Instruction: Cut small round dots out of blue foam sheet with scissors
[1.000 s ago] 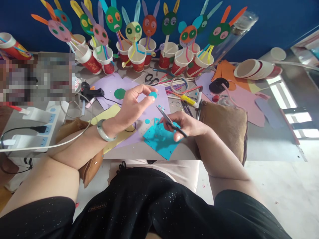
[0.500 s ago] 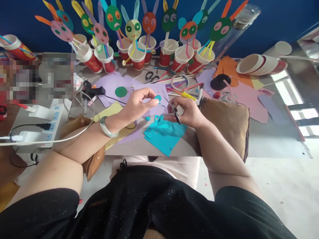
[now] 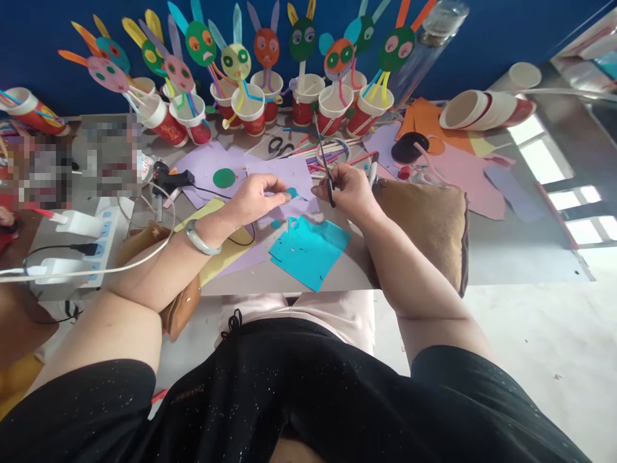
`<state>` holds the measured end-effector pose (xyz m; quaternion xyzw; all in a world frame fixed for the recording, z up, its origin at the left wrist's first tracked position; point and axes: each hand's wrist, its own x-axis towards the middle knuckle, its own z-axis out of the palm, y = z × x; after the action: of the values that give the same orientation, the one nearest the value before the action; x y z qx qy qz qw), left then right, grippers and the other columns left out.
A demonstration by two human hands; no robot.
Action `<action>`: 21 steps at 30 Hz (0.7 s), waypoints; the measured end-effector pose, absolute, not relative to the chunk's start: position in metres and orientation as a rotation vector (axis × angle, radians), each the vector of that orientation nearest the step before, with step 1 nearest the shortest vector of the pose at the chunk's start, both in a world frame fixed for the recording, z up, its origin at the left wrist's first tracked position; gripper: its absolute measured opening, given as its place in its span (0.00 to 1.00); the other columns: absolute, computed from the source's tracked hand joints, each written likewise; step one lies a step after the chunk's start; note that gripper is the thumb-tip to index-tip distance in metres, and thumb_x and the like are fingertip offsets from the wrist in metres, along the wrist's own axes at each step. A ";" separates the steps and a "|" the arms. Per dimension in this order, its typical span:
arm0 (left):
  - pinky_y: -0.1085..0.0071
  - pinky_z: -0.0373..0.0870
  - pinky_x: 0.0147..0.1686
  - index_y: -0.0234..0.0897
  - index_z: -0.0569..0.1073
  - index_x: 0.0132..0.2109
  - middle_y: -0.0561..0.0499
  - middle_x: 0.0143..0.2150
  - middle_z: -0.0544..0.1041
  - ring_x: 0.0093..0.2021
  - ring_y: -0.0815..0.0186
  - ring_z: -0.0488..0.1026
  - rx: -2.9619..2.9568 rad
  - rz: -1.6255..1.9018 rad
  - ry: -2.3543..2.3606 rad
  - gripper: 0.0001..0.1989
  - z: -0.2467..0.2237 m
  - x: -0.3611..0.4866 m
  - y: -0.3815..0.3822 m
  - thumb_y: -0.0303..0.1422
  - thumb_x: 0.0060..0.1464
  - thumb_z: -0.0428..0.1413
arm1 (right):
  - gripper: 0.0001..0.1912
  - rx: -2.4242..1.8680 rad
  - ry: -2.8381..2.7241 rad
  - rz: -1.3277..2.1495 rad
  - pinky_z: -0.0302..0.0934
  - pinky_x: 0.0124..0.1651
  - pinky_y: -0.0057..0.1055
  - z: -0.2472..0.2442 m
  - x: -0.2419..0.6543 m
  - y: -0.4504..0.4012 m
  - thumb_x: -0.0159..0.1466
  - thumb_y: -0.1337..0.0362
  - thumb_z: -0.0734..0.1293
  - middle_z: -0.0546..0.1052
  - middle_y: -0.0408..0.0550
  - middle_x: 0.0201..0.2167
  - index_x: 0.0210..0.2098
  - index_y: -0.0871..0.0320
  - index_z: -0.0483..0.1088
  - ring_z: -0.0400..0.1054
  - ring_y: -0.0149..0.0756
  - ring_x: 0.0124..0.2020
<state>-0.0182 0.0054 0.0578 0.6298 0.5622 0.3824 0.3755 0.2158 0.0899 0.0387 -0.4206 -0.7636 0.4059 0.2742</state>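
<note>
The left hand (image 3: 263,198) is closed in a pinch on a blue disc (image 3: 291,192), small and roughly round, held up just beyond the left part of the blue paper (image 3: 311,254). The right hand (image 3: 351,193) is curled around the scissors (image 3: 323,161), dark-handled, blades pointing away from the body; whether the blades are parted is too fine to tell. The blue paper lies below and nearer the body, its sheets overlapping, the far edge notched and cut through, its near corner at the front edge of the desk (image 3: 511,257). Just left of it lie a blue scrap (image 3: 276,225) and the yellow paper (image 3: 212,267), partly under the left forearm. Beyond it spreads purple paper (image 3: 284,173), with a green circle (image 3: 224,178) farther left, then spare scissors (image 3: 280,148) and a heap of sticks (image 3: 332,153). The glue gun (image 3: 173,179) and power strip (image 3: 108,225) sit well to its left, a white cord (image 3: 144,257) crossing over the left forearm. Close on its right, a brown cushion (image 3: 419,225) fills the space beside the right forearm; past that, grey desk top runs to the right-hand edge. Farthest beyond it, cups (image 3: 248,106) bearing paper faces line the blue wall (image 3: 193,9).
</note>
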 end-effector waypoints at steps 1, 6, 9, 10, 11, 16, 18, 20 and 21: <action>0.65 0.75 0.42 0.37 0.79 0.33 0.49 0.34 0.83 0.36 0.63 0.77 1.622 0.929 1.441 0.10 0.057 -0.018 0.005 0.40 0.52 0.67 | 0.26 -1.145 -2.036 1.052 0.58 0.39 0.39 0.038 0.215 0.088 0.57 0.48 0.78 0.69 0.46 0.30 0.30 0.51 0.58 0.60 0.41 0.36; 0.67 0.68 0.33 0.36 0.81 0.31 0.49 0.28 0.82 0.31 0.64 0.75 1.762 0.541 1.457 0.06 0.058 -0.018 0.004 0.34 0.51 0.62 | 0.25 -1.196 -2.036 0.914 0.57 0.37 0.39 0.037 0.215 0.085 0.57 0.52 0.79 0.67 0.45 0.29 0.30 0.51 0.58 0.58 0.39 0.35; 0.67 0.64 0.31 0.38 0.82 0.30 0.51 0.24 0.79 0.27 0.65 0.72 1.890 0.308 1.496 0.06 0.063 -0.020 0.003 0.33 0.49 0.60 | 0.25 -1.205 -2.049 0.866 0.56 0.37 0.39 0.036 0.215 0.085 0.57 0.53 0.79 0.65 0.43 0.28 0.30 0.51 0.58 0.57 0.38 0.33; 0.66 0.64 0.32 0.39 0.82 0.29 0.52 0.24 0.78 0.26 0.65 0.72 1.932 0.237 1.505 0.06 0.065 -0.021 0.003 0.33 0.49 0.59 | 0.25 -1.206 -2.055 0.852 0.56 0.37 0.39 0.036 0.215 0.086 0.57 0.53 0.79 0.65 0.43 0.27 0.30 0.51 0.58 0.57 0.38 0.33; 0.65 0.64 0.33 0.39 0.82 0.29 0.52 0.23 0.78 0.26 0.64 0.72 1.973 0.168 1.514 0.07 0.067 -0.022 0.004 0.33 0.48 0.59 | 0.24 -1.208 -2.059 0.835 0.56 0.37 0.39 0.036 0.215 0.087 0.57 0.51 0.78 0.64 0.43 0.27 0.30 0.51 0.58 0.57 0.38 0.32; 0.55 0.69 0.52 0.41 0.83 0.31 0.49 0.28 0.81 0.35 0.56 0.79 2.131 0.000 1.593 0.07 0.070 -0.030 0.006 0.32 0.48 0.58 | 0.25 -1.228 -2.044 0.774 0.56 0.37 0.39 0.032 0.216 0.095 0.57 0.49 0.76 0.64 0.43 0.26 0.30 0.50 0.56 0.57 0.39 0.33; 0.53 0.67 0.55 0.42 0.83 0.33 0.49 0.29 0.82 0.38 0.55 0.80 2.157 0.055 1.623 0.07 0.069 -0.031 0.005 0.32 0.49 0.59 | 0.25 -1.230 -2.039 0.767 0.55 0.37 0.38 0.031 0.217 0.100 0.57 0.49 0.76 0.63 0.43 0.26 0.30 0.50 0.55 0.58 0.39 0.33; 0.52 0.67 0.57 0.42 0.82 0.34 0.49 0.30 0.81 0.39 0.55 0.80 2.181 0.106 1.647 0.06 0.067 -0.028 0.003 0.34 0.50 0.61 | 0.26 -1.236 -2.047 0.772 0.55 0.37 0.38 0.030 0.217 0.103 0.57 0.50 0.77 0.63 0.42 0.26 0.30 0.50 0.54 0.57 0.39 0.33; 0.51 0.66 0.57 0.41 0.82 0.36 0.49 0.31 0.81 0.40 0.54 0.80 2.203 0.118 1.652 0.06 0.067 -0.024 0.000 0.35 0.50 0.62 | 0.26 -1.241 -2.053 0.777 0.54 0.37 0.38 0.030 0.217 0.103 0.56 0.50 0.77 0.63 0.42 0.26 0.30 0.50 0.54 0.57 0.39 0.33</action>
<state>-0.0240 -0.0001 0.0666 0.7844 0.5884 0.0420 0.1916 0.2170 0.1034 0.0303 -0.4687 -0.7753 0.2933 0.3052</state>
